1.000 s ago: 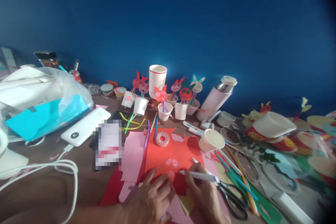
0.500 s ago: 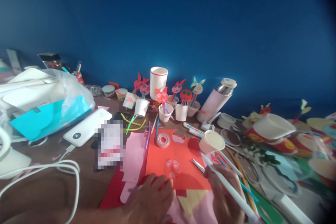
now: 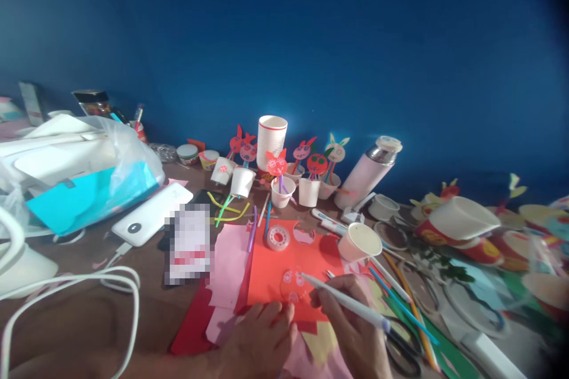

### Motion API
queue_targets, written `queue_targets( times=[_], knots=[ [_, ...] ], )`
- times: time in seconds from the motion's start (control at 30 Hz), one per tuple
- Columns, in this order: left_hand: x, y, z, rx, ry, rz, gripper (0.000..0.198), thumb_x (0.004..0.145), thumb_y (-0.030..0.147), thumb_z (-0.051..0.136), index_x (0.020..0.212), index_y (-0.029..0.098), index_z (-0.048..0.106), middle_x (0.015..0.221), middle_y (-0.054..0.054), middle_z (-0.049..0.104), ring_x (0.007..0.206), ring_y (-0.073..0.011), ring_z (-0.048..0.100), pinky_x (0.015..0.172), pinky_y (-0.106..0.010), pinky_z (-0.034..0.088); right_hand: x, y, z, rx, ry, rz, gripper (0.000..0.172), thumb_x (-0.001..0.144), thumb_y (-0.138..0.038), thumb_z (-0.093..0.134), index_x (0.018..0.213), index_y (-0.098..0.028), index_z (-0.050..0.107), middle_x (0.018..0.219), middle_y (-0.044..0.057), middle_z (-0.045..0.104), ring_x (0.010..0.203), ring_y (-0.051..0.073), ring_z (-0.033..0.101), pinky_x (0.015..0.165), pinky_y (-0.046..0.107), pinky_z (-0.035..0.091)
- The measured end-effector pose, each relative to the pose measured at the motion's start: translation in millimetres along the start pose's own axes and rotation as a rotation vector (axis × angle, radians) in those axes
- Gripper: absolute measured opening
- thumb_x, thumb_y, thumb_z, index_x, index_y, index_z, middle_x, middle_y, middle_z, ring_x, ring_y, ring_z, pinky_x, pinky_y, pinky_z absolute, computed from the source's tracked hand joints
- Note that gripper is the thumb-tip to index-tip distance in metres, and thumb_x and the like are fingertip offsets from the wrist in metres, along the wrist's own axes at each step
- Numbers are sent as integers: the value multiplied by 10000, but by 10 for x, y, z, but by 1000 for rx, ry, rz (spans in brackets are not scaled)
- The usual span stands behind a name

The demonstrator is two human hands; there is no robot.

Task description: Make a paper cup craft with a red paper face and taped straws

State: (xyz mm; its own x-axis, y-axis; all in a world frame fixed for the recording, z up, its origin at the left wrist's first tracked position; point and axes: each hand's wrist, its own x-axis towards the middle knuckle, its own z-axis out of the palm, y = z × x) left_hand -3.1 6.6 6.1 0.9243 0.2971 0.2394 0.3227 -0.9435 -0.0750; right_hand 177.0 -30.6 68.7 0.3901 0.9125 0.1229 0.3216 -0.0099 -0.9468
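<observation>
My right hand (image 3: 349, 320) grips a white marker (image 3: 349, 301), its tip over the right side of a face drawn in pale lines (image 3: 293, 284) on a sheet of red paper (image 3: 267, 269). Whether the tip touches the paper I cannot tell. My left hand (image 3: 262, 331) lies with its fingers stretched along the sheet's lower edge, just below the drawing, and holds nothing. Scissors with black handles (image 3: 403, 343) lie partly hidden under my right hand. A roll of tape (image 3: 278, 238) rests on the upper left of the red sheet.
Behind the sheet stand small paper cups (image 3: 308, 192) with paper animal faces on pipe cleaners. A paper cup (image 3: 361, 243) and a leaning pink flask (image 3: 367, 172) are at the right. To the left lie a white power bank (image 3: 151, 213), its cable (image 3: 132, 320) and a plastic bag (image 3: 128, 151).
My right hand has moved the marker left and its tip onto the drawn face's area. The scissors' black handles have come into view. My left hand stays nearly still.
</observation>
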Motion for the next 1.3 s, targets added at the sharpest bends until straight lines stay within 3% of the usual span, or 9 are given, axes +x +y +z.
queue_targets(
  times=[0.1,0.2,0.3,0.43,0.6,1.3],
  knots=[
    [21,-7,-154,-38,-60,13,434,886,489,373,1098,174,583,1155,-101,585,983,-237,496,748,-323,372,61,62,66,1,-98,80,218,797,-353,563,646,-200,528,568,5,613,552,154,592,530,242,476],
    [19,4,-243,-29,-50,-54,406,876,462,432,1144,178,543,1199,-83,559,1052,-245,472,805,-334,361,54,223,131,9,-91,126,250,789,-391,569,633,-205,507,540,-3,593,520,150,567,509,241,466],
    [14,17,-198,-63,-39,-40,348,860,468,460,1021,185,583,1067,-52,620,958,-229,505,764,-327,361,-20,420,172,28,-60,138,284,769,-445,575,630,-212,490,520,-14,563,477,145,534,448,232,447],
    [29,12,-119,-53,10,-30,372,865,485,427,990,170,581,1071,-63,612,932,-228,499,733,-334,354,-97,552,196,8,-71,172,310,759,-485,569,634,-212,493,515,-21,554,470,146,532,433,226,444],
    [41,-7,-108,-49,35,-19,378,868,495,408,952,169,582,1046,-63,612,892,-220,497,711,-337,355,-90,530,220,-52,-51,118,320,767,-477,559,599,-216,481,484,-28,542,443,131,513,420,215,427],
    [62,-16,-101,-51,121,-9,340,811,485,497,888,166,589,980,-62,621,839,-221,511,669,-332,373,-121,528,268,-54,-120,139,302,786,-444,579,629,-199,496,501,-20,567,447,121,518,427,200,408]
  ],
)
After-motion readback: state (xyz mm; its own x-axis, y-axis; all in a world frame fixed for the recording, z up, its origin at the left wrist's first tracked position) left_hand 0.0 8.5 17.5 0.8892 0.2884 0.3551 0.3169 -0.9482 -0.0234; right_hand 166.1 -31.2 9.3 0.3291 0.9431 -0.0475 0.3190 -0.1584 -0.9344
